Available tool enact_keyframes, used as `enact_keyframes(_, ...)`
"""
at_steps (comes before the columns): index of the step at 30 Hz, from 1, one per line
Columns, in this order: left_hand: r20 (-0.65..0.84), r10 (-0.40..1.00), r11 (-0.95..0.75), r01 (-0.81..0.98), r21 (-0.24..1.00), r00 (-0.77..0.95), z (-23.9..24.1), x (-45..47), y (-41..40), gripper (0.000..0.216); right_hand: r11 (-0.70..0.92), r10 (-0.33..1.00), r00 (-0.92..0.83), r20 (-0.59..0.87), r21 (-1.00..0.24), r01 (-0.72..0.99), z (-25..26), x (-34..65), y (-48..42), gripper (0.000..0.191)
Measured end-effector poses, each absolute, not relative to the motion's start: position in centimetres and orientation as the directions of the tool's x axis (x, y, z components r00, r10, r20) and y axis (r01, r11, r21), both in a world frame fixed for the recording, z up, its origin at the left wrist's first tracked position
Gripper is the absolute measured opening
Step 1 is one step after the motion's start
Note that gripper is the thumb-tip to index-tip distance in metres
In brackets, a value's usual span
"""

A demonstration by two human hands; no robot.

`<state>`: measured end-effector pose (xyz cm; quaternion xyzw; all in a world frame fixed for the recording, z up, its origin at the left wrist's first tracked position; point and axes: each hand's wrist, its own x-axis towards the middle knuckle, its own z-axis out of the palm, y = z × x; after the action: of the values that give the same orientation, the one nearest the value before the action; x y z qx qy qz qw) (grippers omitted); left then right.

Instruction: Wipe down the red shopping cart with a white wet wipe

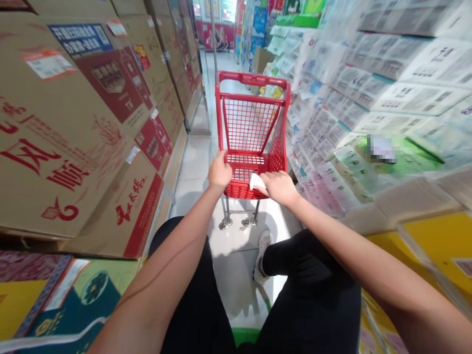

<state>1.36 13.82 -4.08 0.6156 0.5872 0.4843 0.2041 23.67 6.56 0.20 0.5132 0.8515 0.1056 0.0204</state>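
Left hand grips the cart's near-left corner; right hand pinches tissue, apparently wiping; next calls for sliding along the near edge.

Glossy pale tiled floor; brown cartons stacked left, wrapped packs right; red panel far ahead.

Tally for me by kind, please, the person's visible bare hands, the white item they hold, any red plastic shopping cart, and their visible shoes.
Bare left hand and bare right hand: 2
Small white piece, cloth or paper: 1
Red plastic lattice-sided shopping cart: 1
White shoe: 1
Total: 5
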Motion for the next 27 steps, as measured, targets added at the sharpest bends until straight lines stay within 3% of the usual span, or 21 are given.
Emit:
enact_keyframes(5, 0.314, 0.9, -0.109, 0.542, 0.833, -0.302, -3.3, 2.6, 12.8, 0.058, 0.437, 0.883, -0.456, 0.111, 0.159, 0.885, -0.1, 18.8, 6.5, 0.055)
enact_keyframes(9, 0.274, 0.923, -0.059, 0.604, 0.795, -0.271, -2.8, 1.4, 13.0, 0.058, 0.489, 0.852, -0.507, 0.131, 0.151, 0.859, -0.3, 15.4, 7.1, 0.05)
enact_keyframes(15, 0.286, 0.945, -0.104, 0.68, 0.726, -0.16, -2.8, -1.3, 13.8, 0.061, 0.515, 0.828, -0.546, 0.126, 0.214, 0.83, -0.2, 20.3, 8.1, 0.055)
enact_keyframes(20, 0.258, 0.942, -0.038, 0.696, 0.717, -0.215, -2.6, -0.8, 13.6, 0.055, 0.59, 0.777, -0.626, 0.067, 0.269, 0.761, 0.7, 24.2, 9.5, 0.054)
enact_keyframes(27, 0.226, 0.915, 0.091, 0.72, 0.688, -0.333, -1.7, -0.1, 12.9, 0.049, 0.565, 0.819, -0.574, 0.012, 0.163, 0.809, 0.8, 17.0, 9.3, 0.053)
